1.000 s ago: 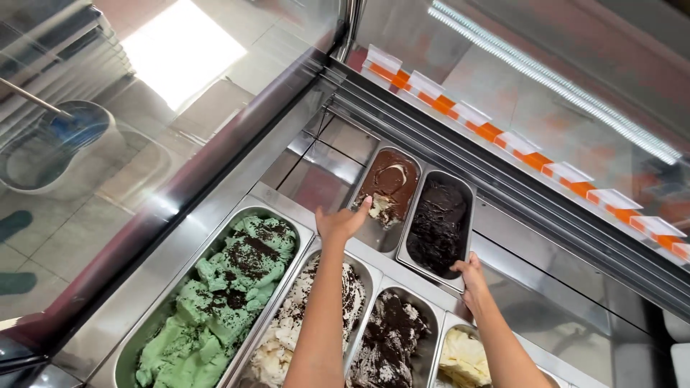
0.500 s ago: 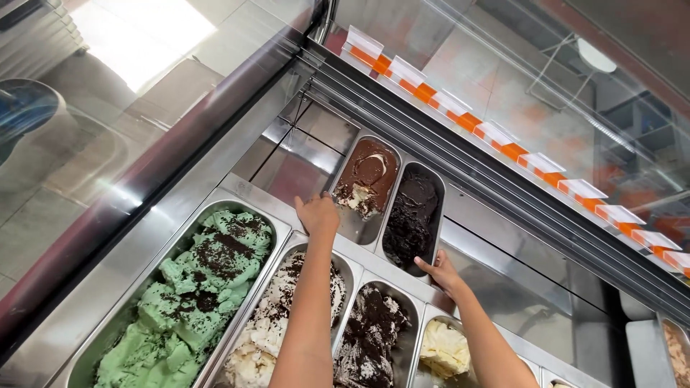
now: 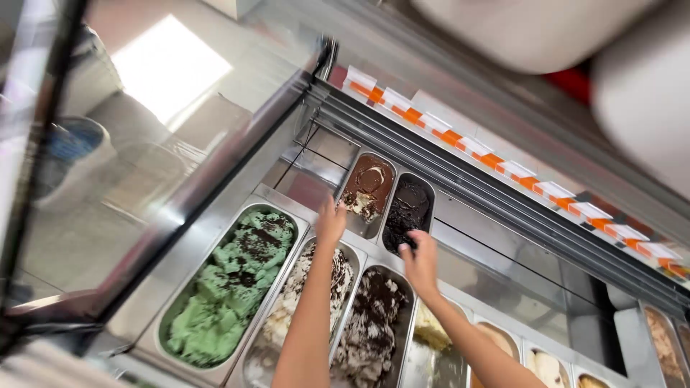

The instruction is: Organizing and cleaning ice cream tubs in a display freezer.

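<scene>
left hand (image 3: 331,223) on near end of brown ice-cream pan (image 3: 368,188), grasp unclear | right hand (image 3: 420,260) at near end of dark pan (image 3: 407,212), grasp unclear | both pans seated, unlifted

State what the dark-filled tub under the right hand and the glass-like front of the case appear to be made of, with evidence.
Tub: likely stainless steel, brushed; grey rim with soft sheen, by the right hand. Case front: probably glass or clear plastic; the floor shows through, with glare.

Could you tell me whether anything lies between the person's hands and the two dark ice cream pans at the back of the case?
Nothing visible does. The left hand is at the near edge of the brown chocolate ice cream pan, and the right hand at the near end of the black ice cream pan.
</scene>
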